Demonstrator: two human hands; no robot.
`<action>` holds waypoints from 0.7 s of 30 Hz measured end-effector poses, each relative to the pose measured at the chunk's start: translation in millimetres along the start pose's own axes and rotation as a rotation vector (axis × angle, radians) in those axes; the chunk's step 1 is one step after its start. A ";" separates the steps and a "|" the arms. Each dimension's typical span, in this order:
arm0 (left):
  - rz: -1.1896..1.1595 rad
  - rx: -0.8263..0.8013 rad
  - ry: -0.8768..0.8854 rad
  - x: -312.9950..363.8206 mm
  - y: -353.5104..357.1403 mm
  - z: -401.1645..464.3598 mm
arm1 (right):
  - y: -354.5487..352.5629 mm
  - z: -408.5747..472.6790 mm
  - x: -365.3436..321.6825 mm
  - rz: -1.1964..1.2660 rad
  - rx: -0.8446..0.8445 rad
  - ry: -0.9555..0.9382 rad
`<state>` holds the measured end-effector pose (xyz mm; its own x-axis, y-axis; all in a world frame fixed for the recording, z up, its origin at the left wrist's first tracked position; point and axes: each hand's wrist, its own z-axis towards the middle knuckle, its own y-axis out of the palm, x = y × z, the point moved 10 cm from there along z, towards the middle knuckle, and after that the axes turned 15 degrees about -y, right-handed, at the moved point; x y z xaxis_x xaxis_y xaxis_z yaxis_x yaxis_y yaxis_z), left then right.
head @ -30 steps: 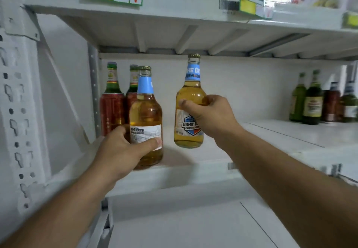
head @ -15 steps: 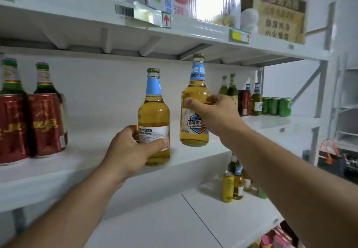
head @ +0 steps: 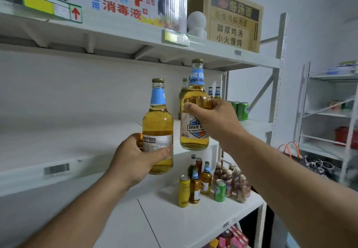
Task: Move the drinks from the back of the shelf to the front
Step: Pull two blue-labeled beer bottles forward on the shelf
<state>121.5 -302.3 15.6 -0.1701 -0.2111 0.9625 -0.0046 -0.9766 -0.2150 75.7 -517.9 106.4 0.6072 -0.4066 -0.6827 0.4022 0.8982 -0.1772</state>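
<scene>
While the left hand (head: 133, 162) and right hand (head: 213, 120) each grip a bottle (head: 157, 123) aloft, fingers wrapped round, carrying is under way; next, setting both at the shelf (head: 58, 172) front.

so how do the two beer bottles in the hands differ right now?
The left-hand bottle is held lower, gripped near its base by the left hand, with a plain text label facing the camera. The right-hand bottle is held higher, gripped around its middle by the right hand, showing its hexagonal logo. Both are upright, capped amber bottles with blue neck labels.
</scene>
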 end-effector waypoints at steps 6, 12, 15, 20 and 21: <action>-0.009 -0.048 0.005 14.1 66.8 26.4 | -54.0 20.4 35.4 -0.005 0.043 0.000; -0.026 -0.101 0.059 25.5 126.3 64.4 | -100.4 46.8 74.3 -0.063 0.106 -0.017; -0.033 -0.138 0.083 33.7 156.8 87.0 | -121.6 63.2 91.7 -0.097 0.127 -0.021; -0.047 -0.187 0.090 44.7 206.9 120.1 | -157.5 90.3 120.2 -0.093 0.154 -0.027; -0.046 -0.193 0.092 47.1 216.6 124.5 | -163.9 95.8 126.4 -0.087 0.155 -0.027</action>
<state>235.2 -528.9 35.0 -0.2546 -0.1528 0.9549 -0.2015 -0.9574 -0.2069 152.1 -732.5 117.0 0.5828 -0.4878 -0.6500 0.5533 0.8239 -0.1222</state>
